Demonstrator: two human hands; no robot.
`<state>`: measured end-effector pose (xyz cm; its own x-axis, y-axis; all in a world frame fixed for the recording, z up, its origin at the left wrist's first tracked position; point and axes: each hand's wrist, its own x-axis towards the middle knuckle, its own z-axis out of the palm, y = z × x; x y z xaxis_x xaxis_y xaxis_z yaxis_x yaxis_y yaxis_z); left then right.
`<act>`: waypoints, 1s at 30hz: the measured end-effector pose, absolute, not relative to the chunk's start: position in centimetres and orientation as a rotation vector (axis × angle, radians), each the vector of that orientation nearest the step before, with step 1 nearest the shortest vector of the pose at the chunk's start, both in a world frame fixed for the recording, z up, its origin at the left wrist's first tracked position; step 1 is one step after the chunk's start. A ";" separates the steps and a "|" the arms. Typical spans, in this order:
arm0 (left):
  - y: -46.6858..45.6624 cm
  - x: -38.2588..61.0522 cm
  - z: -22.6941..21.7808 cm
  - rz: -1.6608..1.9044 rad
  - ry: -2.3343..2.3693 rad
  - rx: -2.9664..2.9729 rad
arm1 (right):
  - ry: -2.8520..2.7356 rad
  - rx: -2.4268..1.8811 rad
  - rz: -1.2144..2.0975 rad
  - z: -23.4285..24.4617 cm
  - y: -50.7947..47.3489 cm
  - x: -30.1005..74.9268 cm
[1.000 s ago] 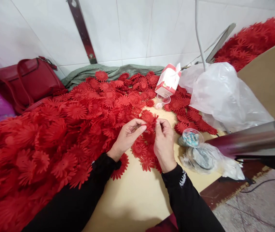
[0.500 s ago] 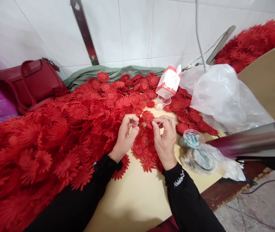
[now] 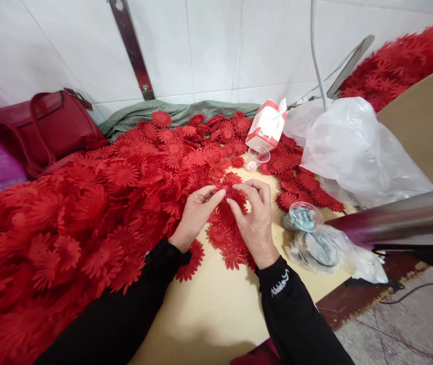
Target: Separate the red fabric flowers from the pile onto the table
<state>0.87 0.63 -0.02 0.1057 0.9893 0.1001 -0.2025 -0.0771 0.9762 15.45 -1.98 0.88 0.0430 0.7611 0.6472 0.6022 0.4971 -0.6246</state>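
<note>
My left hand (image 3: 197, 213) and my right hand (image 3: 256, 220) meet over a small heap of red flower-shaped petal pieces (image 3: 226, 228) at the middle of a pale yellow table (image 3: 216, 304). Both hands pinch at one red flower piece (image 3: 228, 193) held between their fingertips; the fingers are curled, thumbs against forefingers. A much larger pile of the same red flower pieces (image 3: 68, 218) spreads over the table's left side and up to the wall. Both arms wear black sleeves.
A small clear cup of blue-grey beads (image 3: 302, 217) sits right of my right hand, beside a clear plastic bag (image 3: 326, 251). A red-and-white box (image 3: 266, 125), a clear cup (image 3: 256, 157), a crumpled plastic bag (image 3: 353, 147), a red handbag (image 3: 45, 126) and a metal tube (image 3: 399, 220) surround the area.
The hands had parted slightly half a second ago, each pinching separately; now their fingertips have come together again on a red flower piece, a little lower over the heap.
</note>
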 end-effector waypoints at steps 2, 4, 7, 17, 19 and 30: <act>0.7 0.8 -0.1 1.256 0.911 1.159 | -1.642 -1.188 0.189 0.9 -2.0 15.5; 0.7 0.8 -0.3 1.248 0.904 1.154 | -1.644 -1.185 0.187 0.8 -2.0 15.5; 0.6 0.7 -0.3 1.254 0.913 1.161 | -1.655 -1.183 0.193 0.9 -2.1 15.4; 0.7 0.6 -0.3 1.277 0.930 1.189 | -1.588 -1.164 0.394 1.2 -2.1 15.2; 0.6 0.6 -0.2 1.263 0.946 1.198 | -1.549 -1.166 0.444 1.1 -1.9 15.5; 0.1 1.0 0.0 1.181 0.900 1.236 | -1.520 -1.181 0.466 0.4 -1.1 16.4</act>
